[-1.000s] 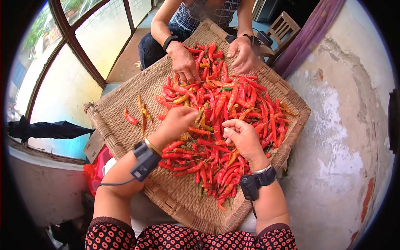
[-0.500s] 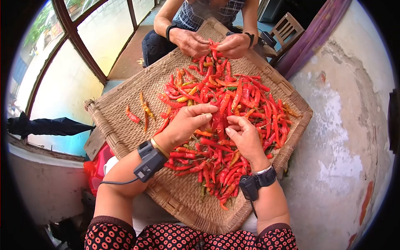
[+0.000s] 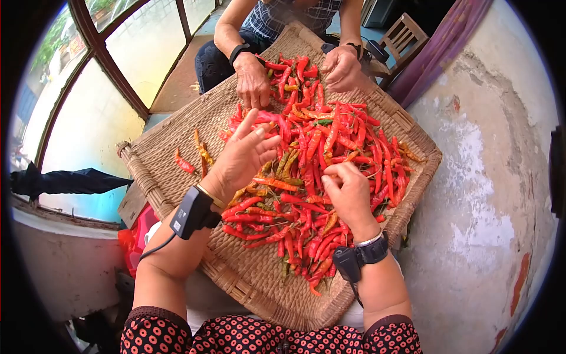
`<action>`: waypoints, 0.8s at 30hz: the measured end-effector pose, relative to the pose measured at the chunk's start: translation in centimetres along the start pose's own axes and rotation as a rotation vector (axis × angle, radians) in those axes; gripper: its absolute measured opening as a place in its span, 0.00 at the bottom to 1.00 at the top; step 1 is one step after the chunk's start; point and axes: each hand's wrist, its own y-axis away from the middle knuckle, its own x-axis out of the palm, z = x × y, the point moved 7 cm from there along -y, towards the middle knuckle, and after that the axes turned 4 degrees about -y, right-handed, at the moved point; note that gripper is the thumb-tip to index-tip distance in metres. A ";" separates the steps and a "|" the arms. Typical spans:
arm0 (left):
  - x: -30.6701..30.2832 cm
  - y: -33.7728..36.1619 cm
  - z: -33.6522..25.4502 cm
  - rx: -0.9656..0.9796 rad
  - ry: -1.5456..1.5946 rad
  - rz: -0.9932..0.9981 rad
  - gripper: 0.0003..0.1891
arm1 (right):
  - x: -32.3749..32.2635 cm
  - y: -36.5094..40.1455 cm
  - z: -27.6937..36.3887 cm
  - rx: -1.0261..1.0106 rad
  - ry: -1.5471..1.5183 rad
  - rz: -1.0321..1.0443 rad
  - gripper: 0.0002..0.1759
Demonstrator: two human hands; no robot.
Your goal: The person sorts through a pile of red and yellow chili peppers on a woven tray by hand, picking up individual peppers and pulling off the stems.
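- My L hand: fingers spread wide, empty, over chillies.
- My R hand: curled into pile on tray; can't tell if holding.

We are sitting in a plain home, in a corner by a big wood-framed window that is letting daylight in. A woven tray of red chillies is lying between us and another person. A wooden chair is standing behind, a folded umbrella is resting on the sill, and paint is flaking off the rough concrete beside us.
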 end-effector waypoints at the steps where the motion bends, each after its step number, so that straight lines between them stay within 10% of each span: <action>1: -0.5 0.1 -0.7 0.059 0.026 -0.100 0.19 | -0.5 -0.2 -0.2 -0.014 0.049 -0.051 0.08; 10: 1.3 1.1 4.5 -0.276 -0.708 0.226 0.15 | 3.9 0.1 -2.1 0.038 -0.059 0.421 0.22; 24: 0.5 1.8 5.7 -0.455 -0.842 0.223 0.09 | 5.2 2.3 1.5 0.013 -0.452 0.712 0.13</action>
